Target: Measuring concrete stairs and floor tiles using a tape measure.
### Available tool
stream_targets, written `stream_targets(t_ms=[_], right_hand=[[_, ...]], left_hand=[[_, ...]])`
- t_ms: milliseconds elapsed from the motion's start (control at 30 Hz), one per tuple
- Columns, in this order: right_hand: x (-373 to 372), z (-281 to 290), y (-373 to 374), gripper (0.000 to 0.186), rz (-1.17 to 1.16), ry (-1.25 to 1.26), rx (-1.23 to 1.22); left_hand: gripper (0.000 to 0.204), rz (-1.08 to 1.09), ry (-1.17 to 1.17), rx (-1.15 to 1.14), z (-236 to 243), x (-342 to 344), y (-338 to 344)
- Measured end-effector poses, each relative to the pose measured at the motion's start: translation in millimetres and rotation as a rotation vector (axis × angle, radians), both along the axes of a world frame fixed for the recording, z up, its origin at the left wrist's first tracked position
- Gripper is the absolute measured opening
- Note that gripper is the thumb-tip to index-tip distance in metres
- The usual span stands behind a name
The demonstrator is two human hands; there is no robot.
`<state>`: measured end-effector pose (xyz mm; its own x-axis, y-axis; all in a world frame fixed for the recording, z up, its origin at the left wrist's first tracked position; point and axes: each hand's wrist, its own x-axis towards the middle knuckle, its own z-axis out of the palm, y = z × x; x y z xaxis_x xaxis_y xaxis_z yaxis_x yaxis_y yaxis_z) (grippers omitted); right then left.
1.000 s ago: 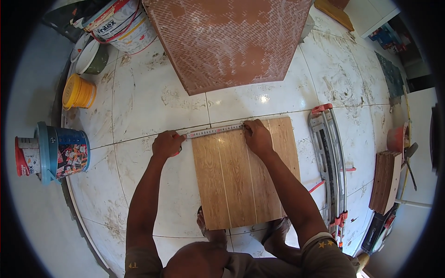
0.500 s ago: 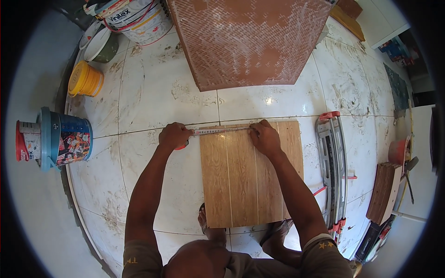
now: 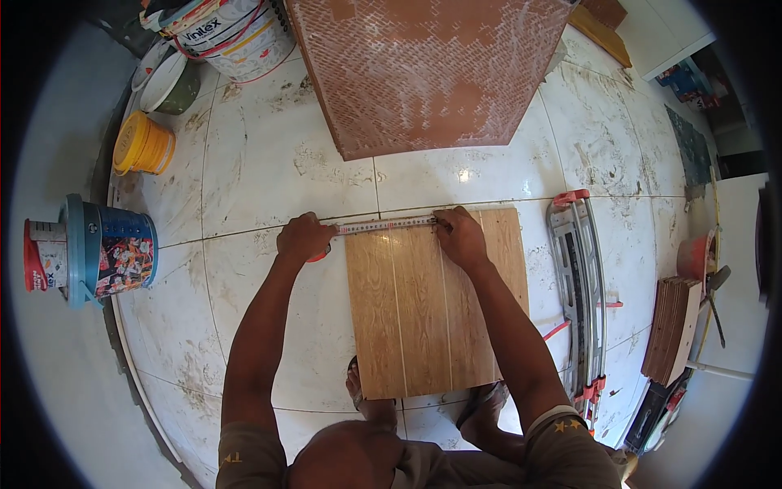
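A square tile with a wood-plank pattern (image 3: 419,318) lies on the floor in front of my feet. Across its far edge stretches the pale blade of a tape measure (image 3: 383,226). My left hand (image 3: 303,238) is closed around the tape's case, just left of the tile's far left corner; only a bit of red casing shows below the fingers. My right hand (image 3: 461,238) pinches the blade at the tile's far edge, right of its middle. The fingers hide the end of the blade there.
Ahead stands a large brown ridged slab (image 3: 432,81). A tile cutter (image 3: 580,293) lies right of the tile, with stacked brown tiles (image 3: 669,330) beyond it. Along the left wall are a blue bucket (image 3: 122,248), a yellow tub (image 3: 145,145) and a white paint bucket (image 3: 236,41).
The whole view has shifted slightly, so things sit a little further left and up. The tape's blade now shows more of its marked face. Both hands keep their hold.
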<state>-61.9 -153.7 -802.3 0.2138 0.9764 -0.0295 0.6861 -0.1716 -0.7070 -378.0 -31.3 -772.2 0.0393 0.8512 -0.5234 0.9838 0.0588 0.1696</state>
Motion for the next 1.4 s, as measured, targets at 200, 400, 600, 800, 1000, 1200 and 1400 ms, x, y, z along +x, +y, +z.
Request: stream_targets(t_ms=[200,400,600,800,1000,1200,1400], right_hand=[[1,-2,6,0.027,0.054,0.028,0.021],[9,-3,7,0.026,0.067,0.008,0.011],[9,-3,8,0.024,0.071,0.057,-0.026],[7,0,11,0.024,0.076,0.075,-0.089],[10,-5,12,0.022,0.089,0.070,-0.060],[12,-13,10,0.024,0.073,0.010,-0.001],[4,0,11,0.022,0.071,0.031,-0.025]], left_hand=[[0.066,-0.057,0.036,-0.112,9,1,16],[0.063,-0.036,0.009,-0.193,10,7,29],[0.064,-0.001,0.022,-0.253,14,9,32],[0.060,-0.014,0.026,-0.264,6,4,38],[0.058,-0.020,-0.001,-0.315,-3,2,42],[0.054,-0.023,0.034,-0.325,-5,8,44],[0.063,-0.041,0.051,-0.405,-5,3,50]])
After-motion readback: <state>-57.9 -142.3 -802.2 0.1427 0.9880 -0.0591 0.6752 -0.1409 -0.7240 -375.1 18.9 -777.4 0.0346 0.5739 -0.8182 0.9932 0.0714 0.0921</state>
